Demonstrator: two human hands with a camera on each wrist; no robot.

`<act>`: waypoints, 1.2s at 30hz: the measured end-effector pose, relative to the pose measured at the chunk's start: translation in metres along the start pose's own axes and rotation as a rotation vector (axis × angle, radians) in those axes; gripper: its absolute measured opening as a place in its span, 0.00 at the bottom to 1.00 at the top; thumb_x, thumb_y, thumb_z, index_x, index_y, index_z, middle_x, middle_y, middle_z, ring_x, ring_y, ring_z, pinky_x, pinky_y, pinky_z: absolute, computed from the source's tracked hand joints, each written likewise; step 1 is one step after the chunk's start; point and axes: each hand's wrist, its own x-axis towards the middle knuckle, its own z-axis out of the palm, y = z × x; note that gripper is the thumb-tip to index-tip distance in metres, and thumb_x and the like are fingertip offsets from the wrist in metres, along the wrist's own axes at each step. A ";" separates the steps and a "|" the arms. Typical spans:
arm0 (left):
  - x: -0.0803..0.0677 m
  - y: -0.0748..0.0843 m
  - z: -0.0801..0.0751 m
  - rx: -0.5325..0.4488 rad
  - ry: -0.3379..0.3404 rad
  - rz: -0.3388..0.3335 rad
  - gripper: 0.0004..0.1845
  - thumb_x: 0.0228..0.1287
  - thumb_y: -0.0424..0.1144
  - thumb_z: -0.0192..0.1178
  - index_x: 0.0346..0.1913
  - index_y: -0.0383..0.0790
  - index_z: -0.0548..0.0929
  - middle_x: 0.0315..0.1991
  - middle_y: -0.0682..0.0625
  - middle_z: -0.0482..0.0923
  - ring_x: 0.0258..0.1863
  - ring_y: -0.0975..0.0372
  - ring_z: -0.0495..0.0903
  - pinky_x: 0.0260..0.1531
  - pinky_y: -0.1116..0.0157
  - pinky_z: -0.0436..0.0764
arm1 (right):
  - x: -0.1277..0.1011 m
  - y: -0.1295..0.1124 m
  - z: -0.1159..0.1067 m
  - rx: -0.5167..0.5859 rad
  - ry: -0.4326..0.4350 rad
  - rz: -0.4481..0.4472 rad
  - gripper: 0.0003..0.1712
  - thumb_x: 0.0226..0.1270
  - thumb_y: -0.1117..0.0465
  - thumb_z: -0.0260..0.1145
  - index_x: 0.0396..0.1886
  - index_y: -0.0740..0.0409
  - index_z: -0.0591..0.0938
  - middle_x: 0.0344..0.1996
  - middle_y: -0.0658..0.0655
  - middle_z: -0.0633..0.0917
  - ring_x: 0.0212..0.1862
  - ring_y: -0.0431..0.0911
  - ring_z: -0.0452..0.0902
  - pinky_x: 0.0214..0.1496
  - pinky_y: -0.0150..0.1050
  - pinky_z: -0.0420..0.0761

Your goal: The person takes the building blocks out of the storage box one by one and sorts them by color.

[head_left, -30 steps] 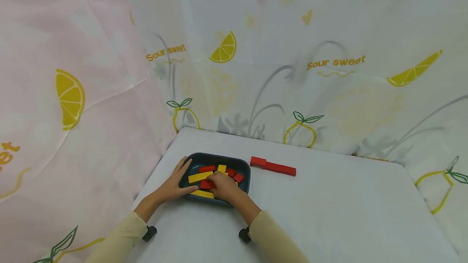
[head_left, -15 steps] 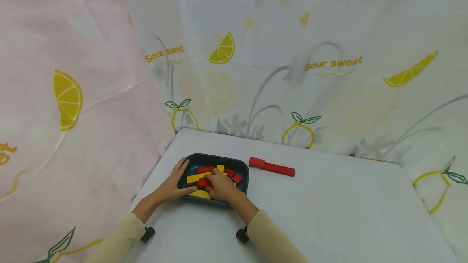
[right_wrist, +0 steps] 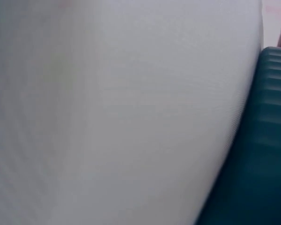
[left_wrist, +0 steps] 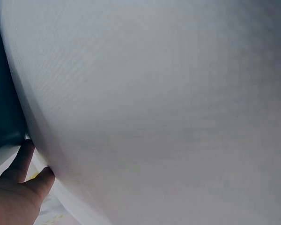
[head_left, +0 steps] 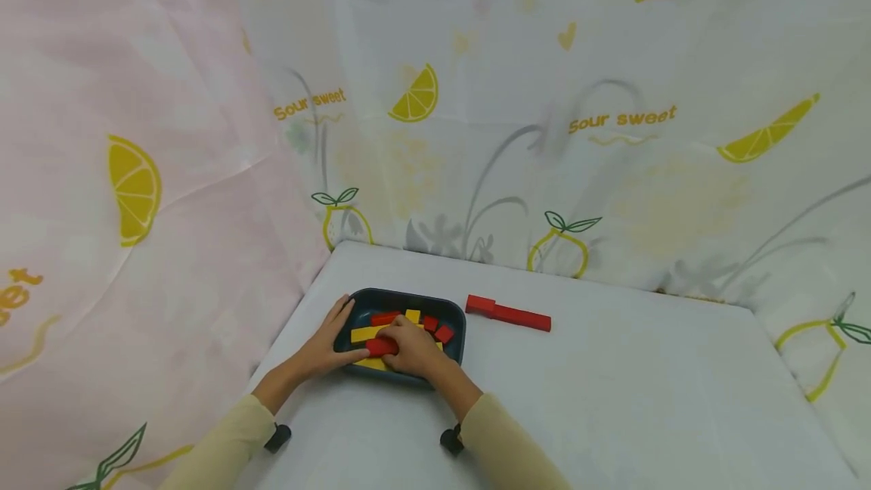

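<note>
A dark blue tray (head_left: pixel 463 339) holds several red and yellow blocks. Inside it, my right hand (head_left: pixel 416 351) pinches a red block (head_left: pixel 379 347) above the yellow ones near the front. My left hand (head_left: pixel 321 348) lies along the tray's left end with fingers spread, its thumb reaching over the near rim towards the red block. In the left wrist view, fingers of the left hand (left_wrist: pixel 25 180) touch the table beside the tray wall (left_wrist: pixel 4 93). The right wrist view shows only the tray's ribbed side (right_wrist: pixel 264 150), with a bit of finger at the upper right edge.
Right of the tray, a short red block (head_left: pixel 480 305) and a long red block (head_left: pixel 521 317) lie end to end on the white table (head_left: pixel 612 384). Fabric printed with lemons (head_left: pixel 558 248) hangs behind and to the left.
My right hand has picked up the red block from among the others and shifted it slightly left, closer to the left thumb. The left hand stays at the tray's end.
</note>
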 end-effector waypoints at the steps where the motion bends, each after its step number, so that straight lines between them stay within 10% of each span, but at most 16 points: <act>1: 0.000 0.000 0.001 -0.006 -0.009 -0.008 0.58 0.57 0.61 0.66 0.80 0.42 0.43 0.81 0.42 0.32 0.76 0.41 0.47 0.67 0.33 0.57 | -0.001 0.001 0.001 -0.005 -0.001 0.004 0.20 0.61 0.54 0.72 0.53 0.48 0.84 0.45 0.50 0.79 0.37 0.39 0.73 0.36 0.25 0.74; 22: 0.002 0.005 0.000 0.026 0.001 -0.004 0.60 0.57 0.62 0.66 0.79 0.38 0.42 0.81 0.41 0.34 0.76 0.41 0.49 0.68 0.35 0.60 | -0.002 -0.002 -0.004 -0.053 0.091 -0.102 0.26 0.67 0.58 0.66 0.64 0.54 0.77 0.50 0.52 0.78 0.31 0.36 0.72 0.33 0.21 0.72; 36: 0.002 -0.001 0.002 0.031 0.006 -0.016 0.60 0.56 0.62 0.67 0.80 0.39 0.42 0.81 0.42 0.34 0.77 0.42 0.47 0.68 0.34 0.58 | -0.001 -0.002 -0.002 -0.106 0.066 -0.098 0.19 0.62 0.50 0.72 0.52 0.48 0.84 0.44 0.48 0.80 0.38 0.37 0.77 0.40 0.25 0.77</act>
